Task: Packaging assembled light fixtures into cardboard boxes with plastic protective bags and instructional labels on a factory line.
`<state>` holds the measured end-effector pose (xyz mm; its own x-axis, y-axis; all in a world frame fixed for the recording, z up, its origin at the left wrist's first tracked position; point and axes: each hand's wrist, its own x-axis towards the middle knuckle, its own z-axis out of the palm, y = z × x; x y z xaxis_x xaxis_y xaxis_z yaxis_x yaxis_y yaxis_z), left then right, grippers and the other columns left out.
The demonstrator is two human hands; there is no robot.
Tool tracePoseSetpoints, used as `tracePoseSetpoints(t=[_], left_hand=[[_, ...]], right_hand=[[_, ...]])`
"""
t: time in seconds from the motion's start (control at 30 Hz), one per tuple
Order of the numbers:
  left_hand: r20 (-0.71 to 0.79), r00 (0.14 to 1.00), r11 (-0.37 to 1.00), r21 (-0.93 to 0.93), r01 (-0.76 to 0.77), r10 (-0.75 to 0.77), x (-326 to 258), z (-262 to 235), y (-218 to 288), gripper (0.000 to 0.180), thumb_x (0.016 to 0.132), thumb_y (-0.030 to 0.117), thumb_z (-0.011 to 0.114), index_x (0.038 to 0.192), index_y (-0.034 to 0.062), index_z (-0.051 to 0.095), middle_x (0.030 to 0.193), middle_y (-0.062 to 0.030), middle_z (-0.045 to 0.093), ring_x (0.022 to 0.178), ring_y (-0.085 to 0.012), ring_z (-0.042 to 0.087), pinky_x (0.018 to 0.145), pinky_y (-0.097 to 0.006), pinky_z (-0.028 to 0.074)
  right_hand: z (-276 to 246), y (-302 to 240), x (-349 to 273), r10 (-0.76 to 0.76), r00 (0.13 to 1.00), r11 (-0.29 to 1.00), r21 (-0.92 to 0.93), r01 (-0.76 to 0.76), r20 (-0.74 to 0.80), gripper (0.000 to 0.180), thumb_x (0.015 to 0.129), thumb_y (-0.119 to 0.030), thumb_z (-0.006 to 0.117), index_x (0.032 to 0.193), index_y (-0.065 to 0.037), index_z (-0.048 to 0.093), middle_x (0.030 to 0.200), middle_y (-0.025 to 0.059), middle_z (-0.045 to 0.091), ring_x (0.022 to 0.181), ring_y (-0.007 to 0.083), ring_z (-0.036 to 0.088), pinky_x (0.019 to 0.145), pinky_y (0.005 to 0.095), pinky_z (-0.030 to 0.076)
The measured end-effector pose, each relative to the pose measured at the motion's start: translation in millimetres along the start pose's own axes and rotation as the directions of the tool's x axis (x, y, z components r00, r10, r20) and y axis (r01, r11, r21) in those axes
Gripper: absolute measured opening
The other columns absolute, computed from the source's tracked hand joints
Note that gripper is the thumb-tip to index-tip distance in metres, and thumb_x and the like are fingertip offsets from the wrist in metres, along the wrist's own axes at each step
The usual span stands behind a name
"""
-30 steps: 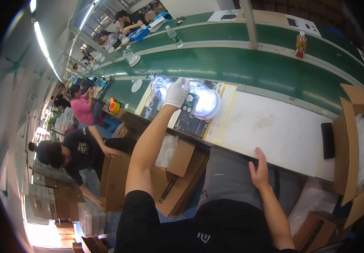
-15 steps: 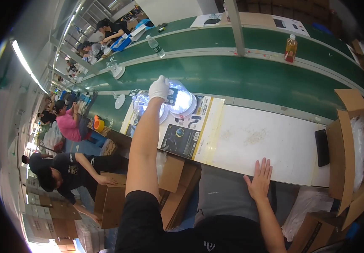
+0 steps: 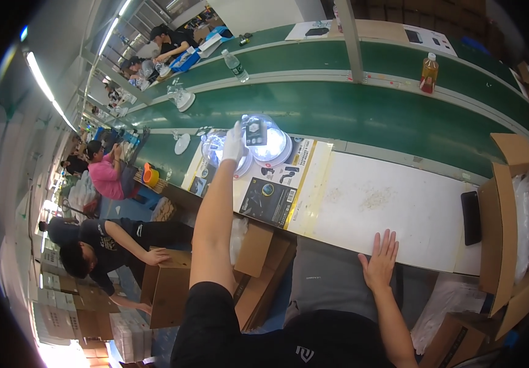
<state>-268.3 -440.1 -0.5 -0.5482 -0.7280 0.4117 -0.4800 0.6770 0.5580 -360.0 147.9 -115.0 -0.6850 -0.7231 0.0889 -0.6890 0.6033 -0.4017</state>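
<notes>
My left hand (image 3: pixel 233 147), in a white glove, reaches over the far left part of the work surface. Its fingers look closed on the edge of a small dark printed card (image 3: pixel 256 132), though the grip is partly hidden. Behind the card glows a clear domed lamp (image 3: pixel 276 146) on a round white base. A second lit dome (image 3: pixel 213 146) stands just left of it, partly covered by my hand. My bare right hand (image 3: pixel 379 265) lies flat and open, fingers spread, on the near edge of the white board (image 3: pixel 393 205).
Printed packaging sheets (image 3: pixel 268 201) lie under and before the domes. At right are a black phone (image 3: pixel 471 218) and an open carton (image 3: pixel 502 214). A green conveyor (image 3: pixel 350 110) runs behind; bottles stand beyond. On the left, a co-worker (image 3: pixel 102 245) handles a carton (image 3: pixel 172 288).
The dark card has risen slightly and shifted right with my left hand, now tilted differently before the lit dome. My right hand stays flat. The whole view has shifted a little.
</notes>
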Motion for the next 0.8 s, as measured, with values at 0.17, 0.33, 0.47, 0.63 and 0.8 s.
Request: tracePoseSetpoints(t=[0.17, 0.33, 0.47, 0.63, 0.8], left_hand=[[0.371, 0.850, 0.923, 0.230, 0.307, -0.375, -87, 76, 5, 0.043, 0.098, 0.039, 0.049, 0.102, 0.0019, 0.069, 0.084, -0.0156, 0.070, 0.078, -0.0278, 0.069, 0.079, -0.042, 0.051], [0.098, 0.816, 0.775, 0.395, 0.493, -0.569, -135, 37, -38, 0.059, 0.085, 0.037, 0.064, 0.134, 0.0045, 0.057, 0.124, -0.0266, 0.065, 0.117, -0.0396, 0.062, 0.101, -0.046, 0.047], [0.101, 0.806, 0.772, 0.377, 0.512, -0.583, -141, 41, -44, 0.092, 0.083, 0.041, 0.069, 0.154, 0.0011, 0.027, 0.137, -0.0271, 0.057, 0.123, -0.0408, 0.058, 0.104, -0.046, 0.046], [0.020, 0.752, 0.713, 0.332, 0.617, -0.659, -135, 72, -40, 0.107, 0.083, 0.057, 0.067, 0.157, -0.0010, 0.017, 0.155, -0.0248, 0.038, 0.143, -0.0377, 0.038, 0.117, -0.047, 0.031], [-0.176, 0.764, 0.630, 0.468, 0.620, -0.621, -127, 81, -63, 0.117, 0.081, 0.077, 0.057, 0.158, -0.0015, 0.015, 0.164, -0.0199, 0.023, 0.153, -0.0333, 0.018, 0.122, -0.051, 0.012]], right_hand=[[0, 37, -11, 0.092, 0.996, 0.990, -0.112, -0.090, 0.020, 0.085, 0.093, -0.045, 0.064, 0.154, 0.001, 0.028, 0.164, 0.0244, 0.016, 0.153, 0.0419, 0.011, 0.124, 0.0535, 0.011], [0, 21, -6, 0.046, 0.999, 0.997, -0.058, -0.045, 0.006, 0.084, 0.093, -0.043, 0.065, 0.154, 0.001, 0.028, 0.164, 0.0246, 0.016, 0.153, 0.0421, 0.011, 0.124, 0.0540, 0.011], [0, 15, -4, 0.030, 0.999, 0.998, -0.061, -0.030, 0.009, 0.085, 0.092, -0.043, 0.066, 0.154, 0.001, 0.028, 0.163, 0.0253, 0.016, 0.152, 0.0428, 0.011, 0.124, 0.0544, 0.011], [-3, 14, -3, 0.040, 0.998, 0.995, -0.091, -0.036, 0.040, 0.086, 0.091, -0.042, 0.067, 0.153, 0.002, 0.028, 0.163, 0.0269, 0.015, 0.152, 0.0449, 0.011, 0.123, 0.0556, 0.011], [0, 5, -1, 0.015, 0.997, 0.994, -0.112, -0.007, 0.071, 0.088, 0.089, -0.043, 0.068, 0.153, 0.002, 0.028, 0.163, 0.0276, 0.015, 0.151, 0.0459, 0.012, 0.123, 0.0562, 0.012]])
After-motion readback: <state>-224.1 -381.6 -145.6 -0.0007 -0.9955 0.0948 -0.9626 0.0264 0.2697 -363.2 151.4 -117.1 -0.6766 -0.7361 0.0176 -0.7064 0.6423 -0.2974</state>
